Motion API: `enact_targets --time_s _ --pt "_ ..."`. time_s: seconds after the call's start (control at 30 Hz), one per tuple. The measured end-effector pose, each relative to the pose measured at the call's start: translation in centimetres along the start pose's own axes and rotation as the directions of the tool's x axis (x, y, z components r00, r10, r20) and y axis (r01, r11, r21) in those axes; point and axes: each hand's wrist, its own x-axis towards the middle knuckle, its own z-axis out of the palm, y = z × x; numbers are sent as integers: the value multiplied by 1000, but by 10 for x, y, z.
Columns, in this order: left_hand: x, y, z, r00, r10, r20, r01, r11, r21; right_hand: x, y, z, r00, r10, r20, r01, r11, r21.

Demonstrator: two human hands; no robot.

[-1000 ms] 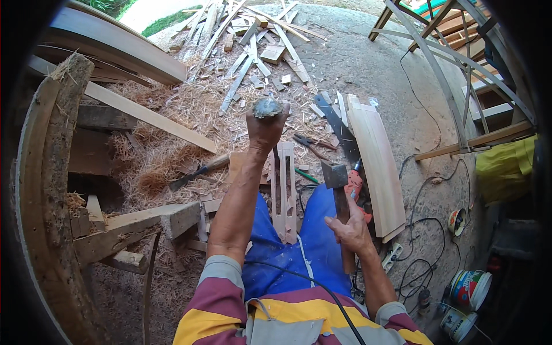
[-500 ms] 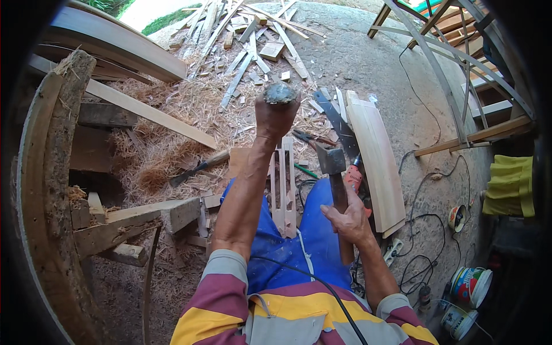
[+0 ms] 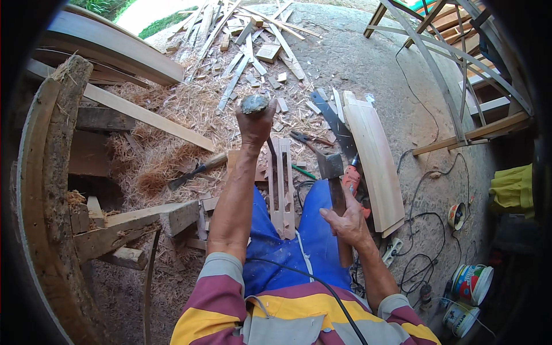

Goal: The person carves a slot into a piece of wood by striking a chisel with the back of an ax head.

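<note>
My left hand [image 3: 256, 127] is closed around an upright chisel [image 3: 254, 104] with a battered, flattened top. Its dark shank slants down from my fist to a slotted wooden piece [image 3: 283, 215]; whether the tip touches the wood is hard to make out. That pale piece, with long openings cut through it, lies between my knees. In my right hand [image 3: 347, 223] is a hammer [image 3: 331, 167], gripped by its wooden handle with the head up, apart from the chisel. The hammer sits above my right thigh, beside an orange power drill [image 3: 352, 177].
A handsaw [image 3: 336, 123], pliers [image 3: 310, 140] and curved boards [image 3: 376, 167] lie ahead right. Another chisel [image 3: 198, 171] rests on shavings to the left, near a rough timber trestle [image 3: 184, 217]. Offcuts [image 3: 268, 53] are piled beyond. Cables [image 3: 428, 215] and buckets [image 3: 472, 286] are at right.
My left hand has shifted left and slightly nearer, tilting the chisel so that its dark shank now shows beside the slotted piece. My right hand and the hammer have barely moved.
</note>
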Motion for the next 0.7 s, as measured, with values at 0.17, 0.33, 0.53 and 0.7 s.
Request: enact_targets --time_s 0.17,0.33,0.53,0.7 --pt "-7 -4 23 931 365 15 -360 909 208 2 0 2 1000 -5 6 5 999 -35" --pt "-22 -15 16 893 408 190 -445 736 511 9 -3 0 972 -233 -34 214 933 -291" --pt "-40 -18 17 872 483 87 -486 825 290 26 -75 8 629 -777 -9 643 528 -555" --pt "-48 -26 5 846 446 290 -532 686 497 70 -77 22 923 -342 174 295 342 -892"
